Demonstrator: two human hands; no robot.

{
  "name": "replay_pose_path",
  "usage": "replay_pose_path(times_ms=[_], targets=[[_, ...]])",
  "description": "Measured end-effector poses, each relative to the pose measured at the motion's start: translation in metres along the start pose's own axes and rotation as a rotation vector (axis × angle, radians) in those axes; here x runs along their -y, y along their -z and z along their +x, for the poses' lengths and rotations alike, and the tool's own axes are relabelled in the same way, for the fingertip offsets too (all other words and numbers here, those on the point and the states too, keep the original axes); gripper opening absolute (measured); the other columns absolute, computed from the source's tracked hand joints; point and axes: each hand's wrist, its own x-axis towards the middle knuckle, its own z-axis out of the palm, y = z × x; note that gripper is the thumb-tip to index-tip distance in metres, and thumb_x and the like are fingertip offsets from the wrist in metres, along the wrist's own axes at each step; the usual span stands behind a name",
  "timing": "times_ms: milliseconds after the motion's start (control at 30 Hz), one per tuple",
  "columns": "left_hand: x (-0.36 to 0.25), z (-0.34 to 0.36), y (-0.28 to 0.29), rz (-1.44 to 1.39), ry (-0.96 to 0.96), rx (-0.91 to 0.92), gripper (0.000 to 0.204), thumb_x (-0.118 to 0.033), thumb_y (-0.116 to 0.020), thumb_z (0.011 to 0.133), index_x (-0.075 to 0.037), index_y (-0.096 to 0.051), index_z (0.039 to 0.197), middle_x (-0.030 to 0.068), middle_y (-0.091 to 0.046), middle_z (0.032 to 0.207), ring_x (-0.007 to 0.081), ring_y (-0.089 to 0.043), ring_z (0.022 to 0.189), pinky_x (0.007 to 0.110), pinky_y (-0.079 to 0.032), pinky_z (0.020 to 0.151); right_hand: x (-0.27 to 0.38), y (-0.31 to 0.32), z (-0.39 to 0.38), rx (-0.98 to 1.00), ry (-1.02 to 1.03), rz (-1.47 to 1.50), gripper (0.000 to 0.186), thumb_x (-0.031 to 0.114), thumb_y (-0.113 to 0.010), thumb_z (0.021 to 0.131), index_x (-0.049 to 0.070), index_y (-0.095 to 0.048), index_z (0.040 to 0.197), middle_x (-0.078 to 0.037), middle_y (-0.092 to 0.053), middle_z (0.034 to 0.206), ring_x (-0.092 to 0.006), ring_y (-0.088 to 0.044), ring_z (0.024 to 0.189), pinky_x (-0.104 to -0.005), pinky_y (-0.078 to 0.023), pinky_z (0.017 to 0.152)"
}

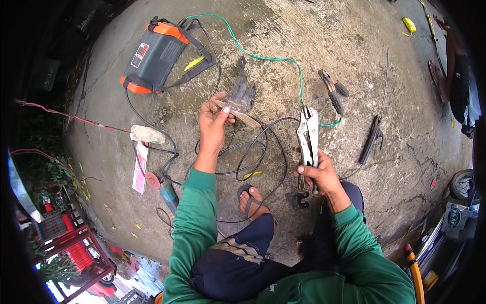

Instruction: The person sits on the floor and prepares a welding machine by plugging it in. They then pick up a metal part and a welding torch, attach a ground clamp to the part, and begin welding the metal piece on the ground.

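Note:
My left hand [214, 119] is closed, thumb and fingers pinching a flat rusty metal plate [245, 118]. A dark, irregular metal bracket [241, 95] shows right behind the plate; whether the two are joined I cannot tell. My right hand [322, 175] is wrapped round the handles of silver locking pliers [308, 133], which point away from me. The pliers' jaws look slightly apart, with nothing between them. Below the pliers, a small dark forked metal piece [297, 199] lies on the concrete near my feet.
An orange-and-black welding machine [157, 57] stands far left. Its green cable [263, 58] runs to a ground clamp [332, 92]. An electrode holder [372, 141] with a rod lies right. Black cables loop across the middle, near an angle grinder [166, 190] and a white socket block [147, 134].

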Motion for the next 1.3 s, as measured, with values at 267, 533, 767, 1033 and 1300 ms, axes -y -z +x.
replay_pose_path(times_ms=[267,533,767,1033,1300], targets=[[-0.006,-0.006,-0.02,0.192,-0.017,-0.027,0.065,-0.008,-0.069,0.096,-0.008,-0.036,0.153,0.0157,-0.054,0.143,0.0163,-0.063,0.108,0.029,-0.056,0.076,-0.051,0.042,0.005,0.276,-0.164,0.143,0.075,0.003,-0.074,0.087,0.003,-0.038,0.153,-0.012,-0.066,0.106,-0.0217,-0.069,0.08,-0.0331,-0.057,0.069],[-0.001,-0.009,-0.029,0.531,0.054,0.062,0.071,-0.029,-0.076,0.095,-0.005,-0.044,0.153,0.0138,-0.066,0.123,0.0195,-0.063,0.108,0.035,-0.051,0.093,-0.079,0.037,0.028,0.136,-0.109,-0.148,0.069,-0.003,-0.058,0.097,0.007,-0.029,0.159,-0.01,-0.066,0.115,-0.0178,-0.067,0.082,-0.0317,-0.055,0.067],[-0.014,0.001,-0.015,0.658,0.083,0.117,0.068,-0.03,-0.075,0.095,-0.003,-0.047,0.151,0.0158,-0.072,0.113,0.021,-0.067,0.103,0.036,-0.052,0.09,-0.094,-0.032,0.038,0.218,-0.24,-0.282,0.056,0.0,-0.06,0.097,0.004,-0.04,0.15,-0.01,-0.068,0.099,-0.0161,-0.064,0.065,-0.0312,-0.052,0.054],[-0.011,0.0,-0.015,0.973,0.082,0.075,0.073,-0.043,-0.066,0.098,0.0,-0.042,0.152,0.0298,-0.07,0.114,0.0404,-0.069,0.106,0.045,-0.05,0.097,-0.144,-0.106,0.024,0.414,0.117,-1.01,0.05,0.02,-0.074,0.083,-0.003,-0.059,0.124,-0.023,-0.072,0.09,-0.0389,-0.072,0.085,-0.0476,-0.055,0.08],[0.018,-0.002,-0.006,0.981,0.001,-0.04,0.091,-0.06,-0.063,0.095,0.0,-0.034,0.157,0.0339,-0.063,0.131,0.0455,-0.062,0.125,0.046,-0.045,0.109,-0.099,0.005,0.008,0.022,0.038,-1.058,0.054,0.023,-0.091,0.066,-0.003,-0.059,0.1,-0.02,-0.07,0.08,-0.0307,-0.072,0.075,-0.0403,-0.055,0.068]])
